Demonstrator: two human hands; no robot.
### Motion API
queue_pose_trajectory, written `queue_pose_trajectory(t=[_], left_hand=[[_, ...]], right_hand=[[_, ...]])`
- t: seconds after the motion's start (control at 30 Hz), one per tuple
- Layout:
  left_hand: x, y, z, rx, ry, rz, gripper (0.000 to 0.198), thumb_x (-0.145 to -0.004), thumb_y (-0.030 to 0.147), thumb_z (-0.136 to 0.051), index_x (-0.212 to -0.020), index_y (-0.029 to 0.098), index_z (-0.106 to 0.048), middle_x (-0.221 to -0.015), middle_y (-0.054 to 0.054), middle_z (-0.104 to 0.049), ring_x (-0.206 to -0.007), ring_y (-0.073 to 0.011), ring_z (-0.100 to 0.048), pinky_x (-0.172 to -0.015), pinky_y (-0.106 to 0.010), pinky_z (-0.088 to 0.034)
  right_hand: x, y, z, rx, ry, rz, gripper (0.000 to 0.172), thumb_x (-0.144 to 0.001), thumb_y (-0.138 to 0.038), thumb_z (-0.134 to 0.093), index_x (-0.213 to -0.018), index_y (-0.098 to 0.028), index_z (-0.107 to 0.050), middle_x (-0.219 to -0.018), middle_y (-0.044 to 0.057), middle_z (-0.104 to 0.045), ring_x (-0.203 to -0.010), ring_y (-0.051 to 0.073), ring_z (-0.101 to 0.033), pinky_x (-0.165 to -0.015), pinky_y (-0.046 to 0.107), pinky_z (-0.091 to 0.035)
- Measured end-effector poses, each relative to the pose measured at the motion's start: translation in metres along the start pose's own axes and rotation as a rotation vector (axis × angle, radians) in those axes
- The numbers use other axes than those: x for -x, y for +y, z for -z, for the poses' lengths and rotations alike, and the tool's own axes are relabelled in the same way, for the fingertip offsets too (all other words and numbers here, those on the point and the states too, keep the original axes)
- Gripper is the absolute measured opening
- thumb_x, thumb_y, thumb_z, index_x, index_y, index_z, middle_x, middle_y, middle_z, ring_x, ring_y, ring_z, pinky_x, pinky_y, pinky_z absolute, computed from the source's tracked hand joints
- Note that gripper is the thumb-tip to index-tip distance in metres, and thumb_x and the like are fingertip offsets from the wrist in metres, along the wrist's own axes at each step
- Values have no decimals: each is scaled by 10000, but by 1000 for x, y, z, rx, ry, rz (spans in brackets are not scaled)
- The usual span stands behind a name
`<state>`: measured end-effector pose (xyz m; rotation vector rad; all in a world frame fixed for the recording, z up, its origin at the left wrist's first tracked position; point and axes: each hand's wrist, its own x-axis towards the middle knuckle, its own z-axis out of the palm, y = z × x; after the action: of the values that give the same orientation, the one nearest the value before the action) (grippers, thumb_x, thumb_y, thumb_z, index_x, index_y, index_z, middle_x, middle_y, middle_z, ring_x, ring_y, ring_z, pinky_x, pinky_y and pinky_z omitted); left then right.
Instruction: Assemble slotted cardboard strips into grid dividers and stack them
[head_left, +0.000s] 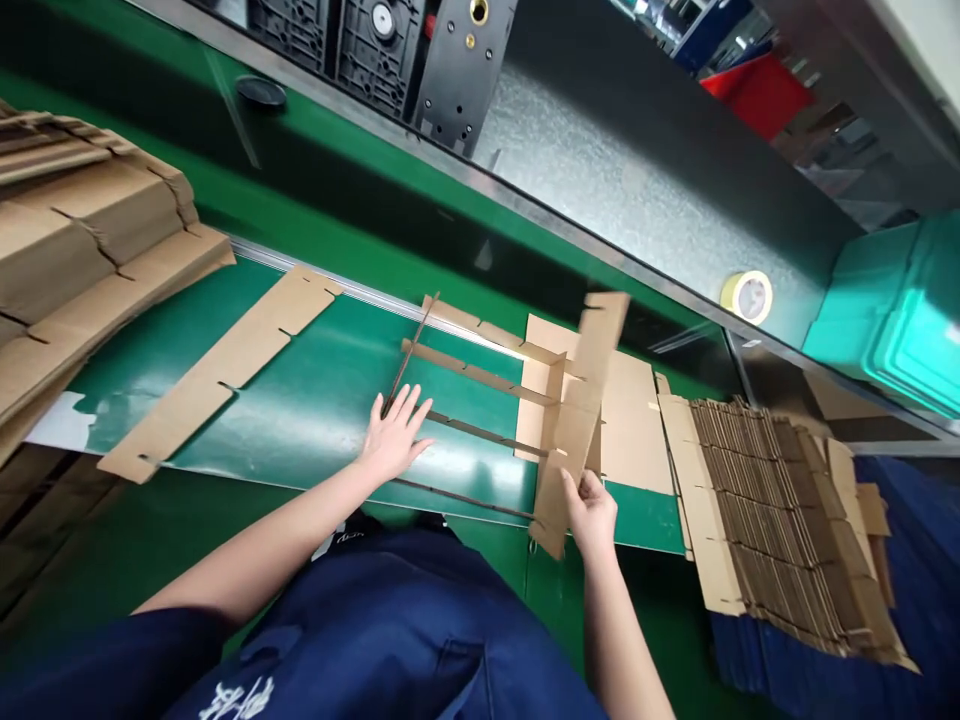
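Observation:
A half-built cardboard divider grid (480, 385) stands on edge on the green table (300, 400). My left hand (396, 436) lies open with fingers spread against the grid's left cross strip. My right hand (592, 510) is closed on the lower end of a slotted cardboard strip (581, 415), which is tilted up over the right ends of the long strips.
A loose slotted strip (225, 365) lies flat at the left. Stacked cardboard (67, 250) fills the far left. A pile of slotted strips (780, 510) sits at the right. A tape roll (747, 295) rests on the metal ledge, a green crate (900, 320) beyond.

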<state>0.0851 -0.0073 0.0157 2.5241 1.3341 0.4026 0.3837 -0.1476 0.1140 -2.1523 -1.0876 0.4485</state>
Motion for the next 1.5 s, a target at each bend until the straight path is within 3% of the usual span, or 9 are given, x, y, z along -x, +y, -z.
queue_pose_trajectory(t=[0.13, 0.37, 0.53, 0.77, 0.93, 1.2, 1.5], left_hand=[[3, -7, -26, -20, -97, 37, 622, -922, 443, -375, -1484, 202, -267, -1559, -124, -182, -1447, -298, -123, -1136, -595, -72], [3, -8, -27, -99, -138, 42, 649, -937, 474, -294, -1505, 179, -185, -1577, -114, -96, -1458, -277, -54, -1143, -555, -105], [2, -8, -25, -111, -176, 46, 650, -936, 480, -280, -1509, 195, -164, -1580, -100, -97, -1458, -281, -46, -1146, -543, -126], [2, -7, -24, -115, -165, 38, 645, -937, 471, -285, -1504, 178, -192, -1577, -116, -108, -1457, -283, -52, -1136, -554, -142], [3, -7, -25, -125, -146, 32, 641, -936, 462, -295, -1501, 171, -206, -1574, -126, -119, -1456, -288, -59, -1128, -560, -156], [3, -8, -25, -126, -130, 30, 635, -934, 449, -306, -1500, 177, -211, -1575, -120, -129, -1456, -284, -66, -1130, -549, -163], [3, -8, -27, -133, -127, 31, 637, -932, 445, -311, -1502, 183, -202, -1578, -113, -108, -1459, -275, -37, -1127, -546, -173]], right_hand=[[0, 18, -34, -80, -8, -54, 496, -786, -612, -514, -917, -155, -658, -751, 73, -698, -713, 211, -646, -629, 309, -521], [-11, 27, -78, 106, -73, -27, 380, -827, -567, -456, -686, -219, -513, -526, -34, -517, -523, 136, -480, -515, 241, -397], [-17, 28, -89, 192, -139, 22, 362, -833, -538, -438, -630, -241, -391, -479, -70, -385, -457, 112, -359, -477, 238, -306], [-11, 29, -94, 286, -107, 47, 358, -849, -514, -383, -628, -255, -272, -473, -68, -344, -459, 126, -358, -493, 246, -279], [-10, 27, -106, 386, -135, 22, 300, -875, -455, -359, -658, -251, -321, -488, -58, -382, -466, 141, -393, -510, 255, -282], [-14, 18, -117, 676, -232, -56, 234, -934, -352, -380, -823, -198, -517, -633, 21, -603, -589, 179, -563, -537, 249, -303], [-22, 10, -115, 770, -358, -85, 250, -967, -345, -352, -948, -181, -540, -798, 80, -693, -738, 215, -657, -612, 266, -401]])
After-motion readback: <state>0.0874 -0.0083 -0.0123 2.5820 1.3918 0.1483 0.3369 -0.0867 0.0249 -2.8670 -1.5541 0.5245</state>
